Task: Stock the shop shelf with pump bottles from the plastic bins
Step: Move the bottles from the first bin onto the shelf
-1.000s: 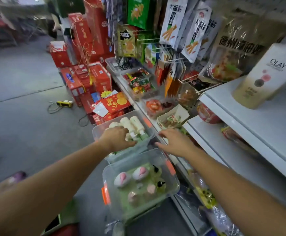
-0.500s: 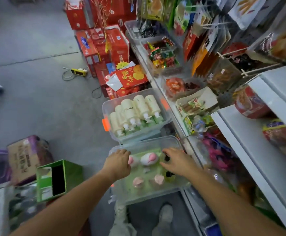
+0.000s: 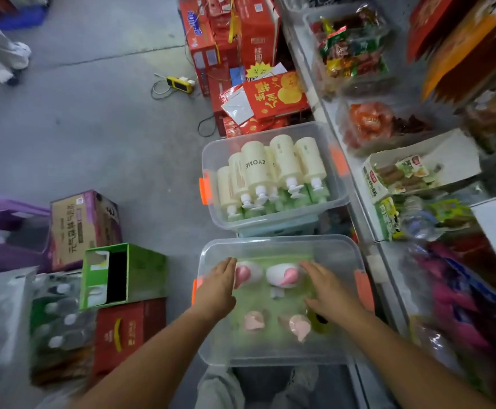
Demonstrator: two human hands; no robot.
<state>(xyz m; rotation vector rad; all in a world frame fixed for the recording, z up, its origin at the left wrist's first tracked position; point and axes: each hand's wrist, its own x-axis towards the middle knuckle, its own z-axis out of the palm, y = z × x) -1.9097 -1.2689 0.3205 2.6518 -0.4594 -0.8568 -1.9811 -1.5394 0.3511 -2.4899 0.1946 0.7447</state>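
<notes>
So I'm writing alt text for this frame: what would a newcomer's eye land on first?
Probably the two clear bins with orange latches on the floor beside the shelf: the far bin packed with cream pump bottles, and the near bin, where the left hand and right hand lie flat over pink-capped bottles. Red cartons are piled beyond.

The near clear bin [image 3: 279,357] is showing orange latches and pink pump tops [image 3: 299,326] on green inside. The far bin [image 3: 211,154] is holding cream bottles [image 3: 255,168] with white pumps. Red cartons [image 3: 258,33] are standing on the grey floor [image 3: 78,122].
</notes>
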